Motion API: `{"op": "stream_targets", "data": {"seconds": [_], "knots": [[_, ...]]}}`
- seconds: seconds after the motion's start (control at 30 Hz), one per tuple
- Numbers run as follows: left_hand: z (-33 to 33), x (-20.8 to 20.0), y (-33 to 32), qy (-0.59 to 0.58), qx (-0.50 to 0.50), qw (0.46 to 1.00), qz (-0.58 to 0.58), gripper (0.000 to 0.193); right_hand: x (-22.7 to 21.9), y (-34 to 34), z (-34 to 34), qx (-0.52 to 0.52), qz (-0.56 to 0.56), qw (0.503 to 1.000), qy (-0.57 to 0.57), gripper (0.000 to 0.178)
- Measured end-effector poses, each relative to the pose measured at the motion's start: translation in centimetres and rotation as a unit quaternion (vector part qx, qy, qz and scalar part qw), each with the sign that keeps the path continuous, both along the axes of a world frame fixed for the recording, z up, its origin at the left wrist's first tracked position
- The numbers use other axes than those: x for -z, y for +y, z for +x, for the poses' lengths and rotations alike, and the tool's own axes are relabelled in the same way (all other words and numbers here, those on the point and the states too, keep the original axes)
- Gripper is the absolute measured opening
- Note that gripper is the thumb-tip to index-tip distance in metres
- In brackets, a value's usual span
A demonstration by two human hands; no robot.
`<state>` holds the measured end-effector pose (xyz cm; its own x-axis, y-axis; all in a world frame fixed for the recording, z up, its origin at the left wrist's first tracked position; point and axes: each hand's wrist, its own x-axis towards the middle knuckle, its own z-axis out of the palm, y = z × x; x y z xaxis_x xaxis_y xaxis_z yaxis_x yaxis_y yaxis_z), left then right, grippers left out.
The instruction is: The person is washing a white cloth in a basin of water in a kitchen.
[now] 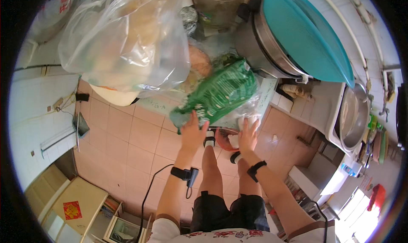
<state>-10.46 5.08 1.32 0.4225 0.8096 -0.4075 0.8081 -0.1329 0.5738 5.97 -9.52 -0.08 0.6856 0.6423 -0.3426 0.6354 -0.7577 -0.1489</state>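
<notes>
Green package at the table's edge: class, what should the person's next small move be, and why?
Probably the left hand should ease the green package farther onto the table: its near end, by that hand, appears to overhang the tiled floor.

Bright overall. Daylight from window (pixel 360 213) at lower right, blown to white. Glare streaks on clear plastic bag (pixel 131 47). Green package (pixel 225 92) smeared, print soft. Floor (pixel 139 130) fairly evenly lit. Strong fisheye: wall pipe (pixel 369 17) bends, corners black, faint colour fringe lower right.
</notes>
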Motion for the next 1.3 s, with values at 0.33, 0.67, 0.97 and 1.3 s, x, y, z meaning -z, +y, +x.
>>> {"op": "stream_targets", "data": {"seconds": [0.33, 0.67, 0.97, 1.3], "knots": [[0.4, -0.3, -0.7, -0.004, 0.052, 0.998, -0.022, 0.058, 3.5, 4.0, -10.1, -0.183, 0.063, 0.978, 0.080, 0.057], [-0.8, -0.8, 2.7, 0.007, 0.056, 0.992, 0.117, 0.051, 4.1, 7.4, -9.7, -0.399, 0.037, 0.916, 0.019, 0.050], [-2.6, -0.6, 1.7, -0.059, -0.020, 0.998, 0.017, 0.057, 0.5, 3.2, -1.4, -0.399, -0.044, 0.915, 0.045, 0.057], [-4.4, -0.7, 0.9, -0.054, -0.091, 0.990, 0.091, 0.063, -2.0, -4.8, 6.1, -0.122, -0.073, 0.990, 0.018, 0.053]]}}
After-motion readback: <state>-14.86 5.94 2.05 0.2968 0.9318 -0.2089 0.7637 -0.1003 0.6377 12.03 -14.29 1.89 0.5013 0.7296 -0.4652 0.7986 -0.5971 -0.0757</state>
